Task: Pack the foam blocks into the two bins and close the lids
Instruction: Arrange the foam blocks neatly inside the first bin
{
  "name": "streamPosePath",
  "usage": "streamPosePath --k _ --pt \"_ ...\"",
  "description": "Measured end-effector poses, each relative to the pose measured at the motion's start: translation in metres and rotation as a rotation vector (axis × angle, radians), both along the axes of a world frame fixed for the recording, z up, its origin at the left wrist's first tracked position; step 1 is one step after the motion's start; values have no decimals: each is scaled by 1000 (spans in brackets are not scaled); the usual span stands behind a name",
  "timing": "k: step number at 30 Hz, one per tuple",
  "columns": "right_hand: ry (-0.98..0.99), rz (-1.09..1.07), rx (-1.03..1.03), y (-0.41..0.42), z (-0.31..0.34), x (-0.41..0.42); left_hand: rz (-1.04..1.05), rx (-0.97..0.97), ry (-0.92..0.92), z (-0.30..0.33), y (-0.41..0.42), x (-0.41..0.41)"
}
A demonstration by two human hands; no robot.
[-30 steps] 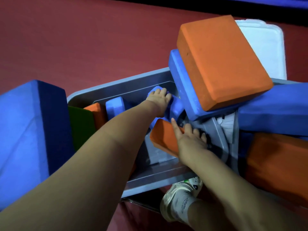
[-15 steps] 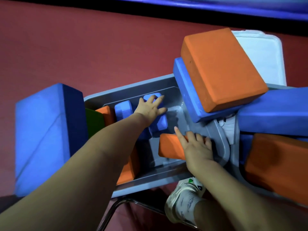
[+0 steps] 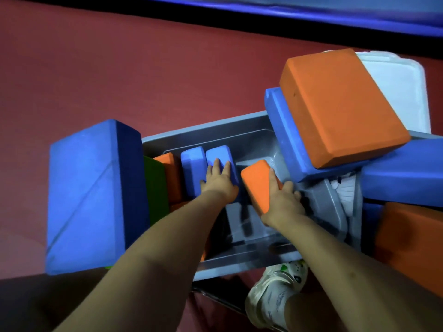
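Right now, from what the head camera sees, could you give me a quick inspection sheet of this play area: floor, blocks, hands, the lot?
Surface: red floor.
Job's things: grey bin open, holding a row of upright blocks: green, orange, two blue; a small orange block is tilted inside. A big orange block lies on a blue slab across the bin's right rim. A large blue block stands at its left end.
Clutter: white lid behind the pile.
Hands: left hand presses the second blue block; right hand holds the small orange block.
Cables: nothing seen.
Surroundings: blue padding along the far edge; a white shoe below.
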State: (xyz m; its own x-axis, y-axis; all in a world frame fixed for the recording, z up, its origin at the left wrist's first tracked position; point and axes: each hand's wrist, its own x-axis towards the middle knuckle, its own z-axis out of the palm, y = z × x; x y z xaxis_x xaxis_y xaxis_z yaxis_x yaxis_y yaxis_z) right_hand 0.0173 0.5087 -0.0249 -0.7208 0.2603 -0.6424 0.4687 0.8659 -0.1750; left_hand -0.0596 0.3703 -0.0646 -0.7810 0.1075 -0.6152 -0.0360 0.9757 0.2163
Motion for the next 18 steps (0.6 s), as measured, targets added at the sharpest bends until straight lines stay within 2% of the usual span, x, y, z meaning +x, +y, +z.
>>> streamPosePath --k 9,14,18 --pt "164 -158 -78 -32 -24 -55 -14 -36 36 -10 -13 13" --pt "249 -163 -96 -35 -34 -64 266 76 13 -18 1 18" --pt "302 -165 -94 -35 -38 -72 480 249 182 -17 -2 15"
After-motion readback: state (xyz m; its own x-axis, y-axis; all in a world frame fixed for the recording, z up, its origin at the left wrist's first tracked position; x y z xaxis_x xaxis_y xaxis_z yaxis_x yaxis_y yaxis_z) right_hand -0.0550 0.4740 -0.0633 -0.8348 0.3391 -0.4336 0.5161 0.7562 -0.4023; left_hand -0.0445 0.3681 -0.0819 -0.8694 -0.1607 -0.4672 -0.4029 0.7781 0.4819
